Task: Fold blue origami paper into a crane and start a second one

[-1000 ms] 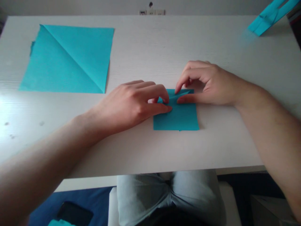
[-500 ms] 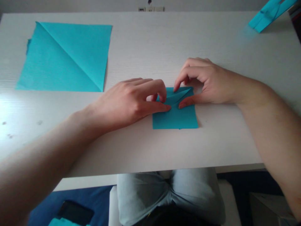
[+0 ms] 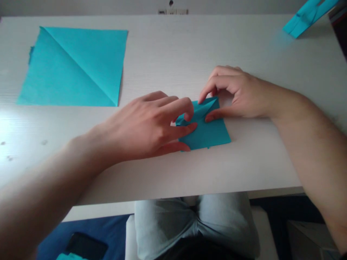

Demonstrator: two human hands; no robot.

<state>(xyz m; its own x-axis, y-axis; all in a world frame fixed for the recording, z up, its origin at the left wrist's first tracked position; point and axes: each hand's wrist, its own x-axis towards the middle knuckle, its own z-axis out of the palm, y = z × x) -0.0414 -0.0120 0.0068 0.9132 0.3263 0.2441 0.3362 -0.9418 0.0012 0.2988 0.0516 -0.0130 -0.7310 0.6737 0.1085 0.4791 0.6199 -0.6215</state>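
A small folded piece of turquoise paper (image 3: pixel 210 133) lies on the white table in front of me, turned slightly askew. A raised, slanting flap crosses its upper part. My left hand (image 3: pixel 154 122) holds the paper's left side, one finger curled at the flap and others pressing lower down. At the upper right, my right hand (image 3: pixel 230 92) has a fingertip on the top edge and its thumb just below the flap, holding the paper between them. Part of the paper's left side is hidden under my left fingers.
A larger turquoise sheet (image 3: pixel 78 68) with a diagonal crease lies at the table's back left. A folded turquoise paper piece (image 3: pixel 303 21) stands at the back right. Below the table's front edge, a dark phone (image 3: pixel 86 246) rests on blue cloth (image 3: pixel 58 236).
The small paper has rotated a little counterclockwise, its right lower corner rising. My left hand's fingers have spread, one now reaching the lower left corner. My right hand has barely moved.
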